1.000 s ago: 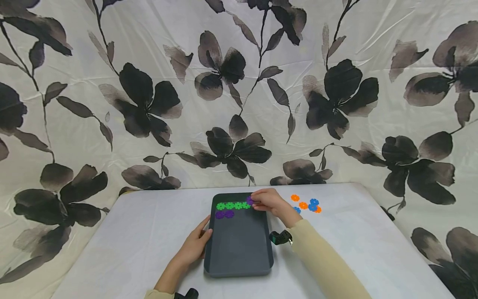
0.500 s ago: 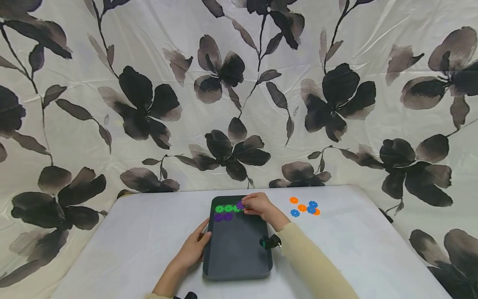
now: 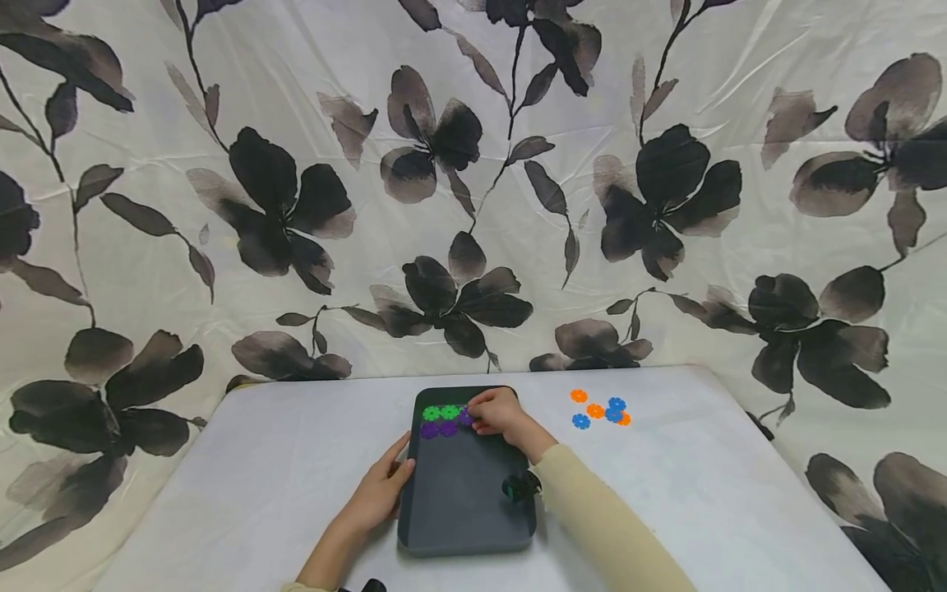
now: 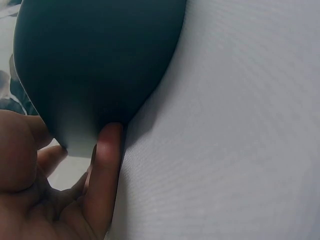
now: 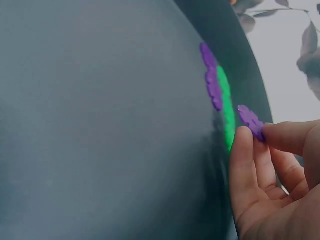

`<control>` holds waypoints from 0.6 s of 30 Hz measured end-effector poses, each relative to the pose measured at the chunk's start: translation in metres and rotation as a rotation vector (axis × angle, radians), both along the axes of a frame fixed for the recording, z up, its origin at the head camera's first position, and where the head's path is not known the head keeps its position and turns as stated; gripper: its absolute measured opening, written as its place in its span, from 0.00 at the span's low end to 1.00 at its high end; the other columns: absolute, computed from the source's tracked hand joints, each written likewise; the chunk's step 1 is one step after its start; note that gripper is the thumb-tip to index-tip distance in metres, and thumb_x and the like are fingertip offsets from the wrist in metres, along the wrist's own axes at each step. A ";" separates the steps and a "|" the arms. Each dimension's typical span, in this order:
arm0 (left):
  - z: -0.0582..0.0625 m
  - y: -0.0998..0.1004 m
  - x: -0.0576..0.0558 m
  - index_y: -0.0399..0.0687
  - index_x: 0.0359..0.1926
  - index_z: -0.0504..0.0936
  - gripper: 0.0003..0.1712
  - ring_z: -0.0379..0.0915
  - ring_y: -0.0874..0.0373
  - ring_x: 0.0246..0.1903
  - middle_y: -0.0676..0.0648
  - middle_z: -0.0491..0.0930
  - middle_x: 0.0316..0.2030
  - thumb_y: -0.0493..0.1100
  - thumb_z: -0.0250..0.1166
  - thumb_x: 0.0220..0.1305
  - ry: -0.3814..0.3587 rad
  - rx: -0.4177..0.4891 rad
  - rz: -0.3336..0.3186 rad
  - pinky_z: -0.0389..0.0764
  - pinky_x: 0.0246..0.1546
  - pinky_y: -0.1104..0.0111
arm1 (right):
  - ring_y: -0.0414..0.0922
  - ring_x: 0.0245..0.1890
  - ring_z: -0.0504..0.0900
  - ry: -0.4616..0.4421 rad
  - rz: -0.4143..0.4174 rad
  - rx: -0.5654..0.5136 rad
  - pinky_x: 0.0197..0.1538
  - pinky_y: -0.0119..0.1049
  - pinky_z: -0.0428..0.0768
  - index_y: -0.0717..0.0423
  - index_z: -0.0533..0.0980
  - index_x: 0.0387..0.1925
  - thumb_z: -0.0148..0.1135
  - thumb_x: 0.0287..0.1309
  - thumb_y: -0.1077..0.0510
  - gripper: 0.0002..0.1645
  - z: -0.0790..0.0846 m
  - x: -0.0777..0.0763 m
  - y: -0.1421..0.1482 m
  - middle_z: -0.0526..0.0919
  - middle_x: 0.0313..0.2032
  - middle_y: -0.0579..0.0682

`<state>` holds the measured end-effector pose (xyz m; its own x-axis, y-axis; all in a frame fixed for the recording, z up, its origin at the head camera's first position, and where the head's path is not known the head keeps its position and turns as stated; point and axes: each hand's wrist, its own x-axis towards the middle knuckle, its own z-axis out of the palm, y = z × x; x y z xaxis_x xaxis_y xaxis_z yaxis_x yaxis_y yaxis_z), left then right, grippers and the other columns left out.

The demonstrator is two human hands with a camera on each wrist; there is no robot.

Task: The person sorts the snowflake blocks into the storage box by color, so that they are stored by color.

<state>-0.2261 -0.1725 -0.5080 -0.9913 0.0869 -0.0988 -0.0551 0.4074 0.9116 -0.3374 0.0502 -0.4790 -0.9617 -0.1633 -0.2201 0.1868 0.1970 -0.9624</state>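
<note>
A dark grey tray (image 3: 466, 493) lies on the white table. My left hand (image 3: 377, 491) grips its left edge; the left wrist view shows thumb and fingers on either side of the tray's rim (image 4: 82, 142). My right hand (image 3: 505, 419) is over the upper part of the tray and pinches a purple flower-shaped disc (image 5: 251, 121) between thumb and fingers, tilted above the surface. Beneath it runs a row of green flower-shaped discs (image 3: 441, 413), its right end hidden by the hand. Two purple discs (image 3: 439, 430) lie just below that row.
Right of the tray, several loose orange discs (image 3: 579, 396) and blue discs (image 3: 581, 422) lie on the table (image 3: 636, 477), some overlapping. A floral cloth (image 3: 444, 205) hangs behind the table's far edge.
My right hand has moved left and slightly down over the tray, carrying the purple disc from the row's right end toward its middle. My left hand keeps its grip on the tray.
</note>
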 end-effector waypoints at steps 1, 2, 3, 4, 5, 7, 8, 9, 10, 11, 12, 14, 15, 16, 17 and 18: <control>0.001 0.000 0.000 0.56 0.75 0.57 0.31 0.69 0.53 0.28 0.42 0.74 0.39 0.47 0.51 0.76 0.005 -0.001 -0.001 0.75 0.21 0.63 | 0.41 0.21 0.79 0.000 -0.001 -0.002 0.28 0.35 0.82 0.68 0.79 0.43 0.61 0.61 0.67 0.09 -0.001 0.000 -0.001 0.81 0.33 0.57; 0.001 -0.001 0.000 0.56 0.75 0.57 0.31 0.69 0.53 0.28 0.42 0.74 0.40 0.47 0.51 0.76 0.006 0.000 -0.003 0.75 0.21 0.62 | 0.41 0.20 0.79 -0.004 -0.003 -0.006 0.28 0.35 0.82 0.68 0.79 0.43 0.61 0.61 0.67 0.09 -0.003 0.000 -0.002 0.81 0.33 0.58; 0.001 -0.001 0.000 0.56 0.75 0.57 0.31 0.69 0.53 0.29 0.42 0.74 0.40 0.47 0.52 0.75 0.005 0.006 -0.004 0.75 0.21 0.62 | 0.41 0.20 0.78 -0.011 -0.004 -0.009 0.29 0.35 0.82 0.69 0.79 0.43 0.61 0.61 0.68 0.09 -0.003 0.000 -0.002 0.81 0.33 0.58; 0.002 -0.001 0.000 0.56 0.75 0.57 0.31 0.70 0.53 0.30 0.42 0.74 0.40 0.47 0.52 0.75 0.008 0.007 -0.006 0.75 0.22 0.62 | 0.41 0.20 0.78 -0.013 -0.004 -0.012 0.29 0.35 0.82 0.69 0.79 0.43 0.61 0.62 0.68 0.09 -0.004 0.000 -0.002 0.81 0.33 0.58; 0.002 0.000 0.001 0.55 0.75 0.57 0.31 0.70 0.53 0.32 0.42 0.75 0.40 0.47 0.52 0.75 0.013 0.006 -0.008 0.75 0.23 0.62 | 0.41 0.20 0.78 -0.014 -0.004 -0.013 0.29 0.35 0.83 0.70 0.78 0.43 0.60 0.62 0.69 0.09 -0.005 0.001 -0.002 0.80 0.33 0.58; 0.002 0.000 0.001 0.54 0.75 0.57 0.31 0.71 0.52 0.32 0.42 0.75 0.40 0.47 0.52 0.75 0.017 0.014 -0.009 0.75 0.24 0.62 | 0.41 0.20 0.78 -0.010 -0.004 -0.010 0.29 0.35 0.83 0.70 0.78 0.43 0.60 0.61 0.69 0.09 -0.007 0.001 -0.003 0.80 0.32 0.58; 0.003 -0.001 0.002 0.54 0.75 0.57 0.31 0.70 0.52 0.32 0.42 0.75 0.40 0.47 0.52 0.75 0.017 0.018 -0.009 0.75 0.24 0.62 | 0.41 0.20 0.78 -0.009 -0.002 -0.009 0.30 0.36 0.83 0.70 0.78 0.43 0.60 0.61 0.70 0.09 -0.007 0.001 -0.003 0.80 0.33 0.58; 0.004 -0.001 0.002 0.54 0.75 0.57 0.31 0.70 0.52 0.32 0.42 0.75 0.40 0.47 0.52 0.75 0.017 0.020 -0.008 0.75 0.24 0.62 | 0.41 0.20 0.78 -0.004 0.000 -0.006 0.30 0.36 0.83 0.70 0.78 0.43 0.60 0.61 0.70 0.09 -0.007 0.001 -0.003 0.80 0.33 0.58; 0.004 -0.001 0.002 0.54 0.75 0.57 0.31 0.70 0.52 0.32 0.42 0.74 0.40 0.47 0.52 0.75 0.019 0.020 -0.008 0.75 0.24 0.62 | 0.41 0.20 0.79 0.002 0.004 -0.003 0.30 0.36 0.83 0.70 0.78 0.43 0.60 0.61 0.70 0.09 -0.007 0.001 -0.003 0.80 0.33 0.58; 0.004 -0.001 0.002 0.54 0.75 0.57 0.31 0.70 0.52 0.32 0.42 0.74 0.40 0.47 0.52 0.75 0.020 0.024 -0.006 0.75 0.23 0.62 | 0.41 0.21 0.79 0.009 0.007 0.000 0.30 0.36 0.83 0.71 0.78 0.42 0.60 0.61 0.70 0.09 -0.007 0.002 -0.003 0.81 0.33 0.58; 0.005 -0.001 0.002 0.54 0.75 0.57 0.31 0.70 0.52 0.31 0.42 0.74 0.40 0.47 0.52 0.75 0.019 0.030 -0.007 0.76 0.22 0.62 | 0.41 0.21 0.79 0.015 0.008 0.004 0.30 0.36 0.83 0.71 0.79 0.42 0.60 0.61 0.70 0.08 -0.007 0.002 -0.004 0.81 0.33 0.58; 0.005 -0.001 0.002 0.54 0.75 0.57 0.31 0.70 0.52 0.31 0.42 0.74 0.40 0.46 0.52 0.75 0.025 0.030 -0.008 0.75 0.21 0.62 | 0.41 0.21 0.79 0.027 0.006 0.013 0.30 0.36 0.83 0.71 0.79 0.41 0.60 0.60 0.71 0.08 -0.009 0.002 -0.004 0.81 0.33 0.58; 0.005 -0.001 0.002 0.53 0.75 0.57 0.31 0.70 0.52 0.30 0.42 0.74 0.39 0.46 0.52 0.75 0.027 0.031 -0.007 0.75 0.21 0.62 | 0.41 0.21 0.79 0.034 0.004 0.019 0.29 0.36 0.83 0.71 0.78 0.41 0.60 0.60 0.71 0.08 -0.009 0.003 -0.004 0.80 0.32 0.58; 0.005 -0.001 0.002 0.53 0.75 0.57 0.31 0.70 0.52 0.31 0.42 0.75 0.40 0.46 0.52 0.75 0.026 0.028 -0.010 0.75 0.23 0.62 | 0.41 0.21 0.79 0.040 0.004 0.023 0.29 0.36 0.83 0.71 0.78 0.41 0.60 0.59 0.71 0.08 -0.010 0.004 -0.004 0.80 0.32 0.57; 0.004 -0.001 0.002 0.52 0.75 0.57 0.31 0.70 0.52 0.31 0.42 0.75 0.39 0.46 0.52 0.75 0.027 0.026 -0.010 0.75 0.24 0.62 | 0.41 0.22 0.80 0.044 0.003 0.032 0.29 0.36 0.83 0.71 0.78 0.41 0.61 0.58 0.71 0.08 -0.011 0.005 -0.004 0.80 0.32 0.57; 0.004 -0.001 0.002 0.52 0.75 0.57 0.31 0.71 0.52 0.32 0.42 0.75 0.39 0.46 0.52 0.75 0.029 0.022 -0.010 0.75 0.26 0.62 | 0.42 0.22 0.80 0.051 0.004 0.041 0.29 0.36 0.83 0.71 0.78 0.41 0.62 0.58 0.72 0.08 -0.011 0.006 -0.003 0.80 0.31 0.57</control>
<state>-0.2240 -0.1737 -0.5039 -0.9928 0.0987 -0.0680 -0.0246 0.3874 0.9216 -0.3317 0.0467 -0.4902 -0.9712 -0.1594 -0.1770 0.1362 0.2376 -0.9618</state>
